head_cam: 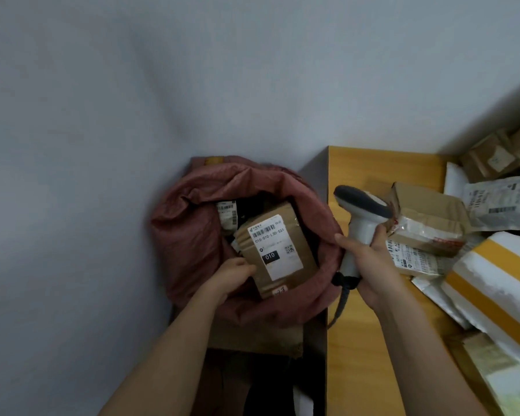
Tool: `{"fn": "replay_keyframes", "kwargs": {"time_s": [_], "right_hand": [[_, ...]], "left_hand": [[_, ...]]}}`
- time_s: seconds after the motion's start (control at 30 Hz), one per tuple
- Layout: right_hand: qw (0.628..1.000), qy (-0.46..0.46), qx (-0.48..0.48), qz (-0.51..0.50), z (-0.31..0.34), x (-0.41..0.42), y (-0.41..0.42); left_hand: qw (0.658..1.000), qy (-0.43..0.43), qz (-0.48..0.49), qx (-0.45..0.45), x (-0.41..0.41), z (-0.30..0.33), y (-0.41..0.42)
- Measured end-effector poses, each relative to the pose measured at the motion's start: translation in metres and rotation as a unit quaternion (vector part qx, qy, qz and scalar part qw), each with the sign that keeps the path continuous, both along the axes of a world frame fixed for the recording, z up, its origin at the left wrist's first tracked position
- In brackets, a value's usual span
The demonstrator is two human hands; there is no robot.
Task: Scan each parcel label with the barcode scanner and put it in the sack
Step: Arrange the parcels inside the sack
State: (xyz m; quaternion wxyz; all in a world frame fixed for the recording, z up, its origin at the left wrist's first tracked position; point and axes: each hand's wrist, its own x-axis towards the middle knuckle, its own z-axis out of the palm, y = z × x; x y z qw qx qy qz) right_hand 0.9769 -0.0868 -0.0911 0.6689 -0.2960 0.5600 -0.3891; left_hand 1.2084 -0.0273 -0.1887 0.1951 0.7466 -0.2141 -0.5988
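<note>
- The left hand (233,273) reaches down into the open mouth of the sack (189,232), its fingers curled round the near left edge of a brown cardboard parcel (278,250).
- That parcel lies inside the sack with its white label (275,247) facing up; a barcode and a black "010" block show on it.
- Behind it in the sack sits another parcel (227,214), dark-wrapped, with a white barcode label, partly hidden by the brown one.
- The sack is dull red woven cloth, its rim rolled back, standing on the floor against the grey wall and just beside the left end of the table (367,340).
- The right hand (370,265) grips the pale handle of the barcode scanner (362,217) above the table edge, fingers wrapped round it; the grey head points left, towards the sack.
- The scanner's dark cable (341,304) hangs from the base of the handle and runs down by the table edge.
- On the orange-yellow table top a heap of parcels lies to the right: a taped brown box (430,220) just behind the scanner hand, a grey labelled mailer bag (502,202), and a white parcel with yellow tape bands (499,286).
</note>
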Motion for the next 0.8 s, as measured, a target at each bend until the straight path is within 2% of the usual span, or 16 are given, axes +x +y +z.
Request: {"fn": "replay_keyframes", "kwargs": {"time_s": [0.1,0.27,0.33,0.4,0.43,0.5,0.57,0.7,0.8], "right_hand": [[0.999,0.030,0.024,0.020,-0.001,0.001,0.006],[0.999,0.016,0.048,0.021,-0.014,0.009,0.022],[0.998,0.013,0.062,0.019,-0.018,0.009,0.027],[0.997,0.020,0.069,0.011,-0.021,0.005,0.029],[0.997,0.022,0.069,0.006,-0.021,0.002,0.029],[0.997,0.025,0.068,-0.004,-0.021,-0.004,0.027],[0.997,0.031,0.063,-0.007,-0.020,-0.010,0.024],[0.997,0.041,0.066,0.000,-0.018,-0.010,0.021],[0.995,0.046,0.084,-0.001,-0.017,-0.004,0.020]], "left_hand": [[0.996,0.028,0.075,0.026,0.003,-0.010,0.015],[0.992,0.072,0.077,0.064,-0.008,-0.039,0.034],[0.995,0.026,0.040,0.088,-0.013,-0.055,0.042],[0.991,-0.069,-0.006,0.116,-0.017,-0.073,0.053],[0.988,-0.092,0.004,0.121,-0.019,-0.080,0.058],[0.988,-0.047,0.092,0.115,-0.022,-0.092,0.067],[0.971,-0.007,0.205,0.123,-0.024,-0.096,0.073],[0.927,-0.035,0.350,0.131,-0.012,-0.092,0.082],[0.913,-0.049,0.393,0.098,0.006,-0.078,0.084]]}}
